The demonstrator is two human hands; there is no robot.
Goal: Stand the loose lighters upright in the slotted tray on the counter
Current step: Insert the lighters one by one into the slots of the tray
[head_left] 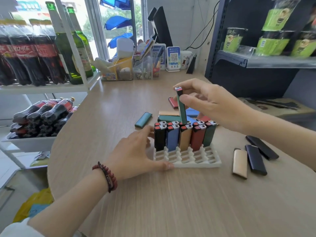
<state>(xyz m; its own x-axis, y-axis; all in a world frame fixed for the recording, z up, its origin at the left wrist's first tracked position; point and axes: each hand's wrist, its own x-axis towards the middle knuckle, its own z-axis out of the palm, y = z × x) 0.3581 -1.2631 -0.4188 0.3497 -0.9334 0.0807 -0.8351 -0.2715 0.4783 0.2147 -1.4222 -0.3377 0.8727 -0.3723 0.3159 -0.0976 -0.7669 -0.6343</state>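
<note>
Wood-grain desk [171,202] in a small shop, with cola bottles [25,53] on a rack at 10 o'clock. At its middle, the right hand [210,106] has its fingers [188,100] pinched on the top of a dark green lighter [182,110], which stands nearly upright, its foot down among the back row of the white tray [196,164]. The left hand [136,154] rests on the desk, fingers spread, thumb against the tray's near left corner and fingertips by the black lighter at the row's left end. Two rows of lighters [184,137] already stand in the tray's far half; the near slots are bare. Loose lighters lie flat: a pile [172,115] beyond the tray at 12 o'clock, a teal one [143,120] at 11, a beige one [239,163] and two dark ones [255,159] at 3 o'clock.
</note>
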